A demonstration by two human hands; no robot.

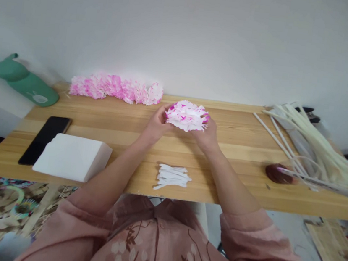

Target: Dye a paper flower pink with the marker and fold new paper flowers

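Wooden tabletop (239, 142) bears bottle (35, 87), phone (42, 142), strips (173, 176); left hand (156, 124) and right hand (208, 137) grasp ruffled bunch (186, 116)

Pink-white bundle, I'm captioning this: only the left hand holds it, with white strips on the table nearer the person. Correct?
Not only the left hand: in the head view, the right hand holds the bundle too. White strips: correct.
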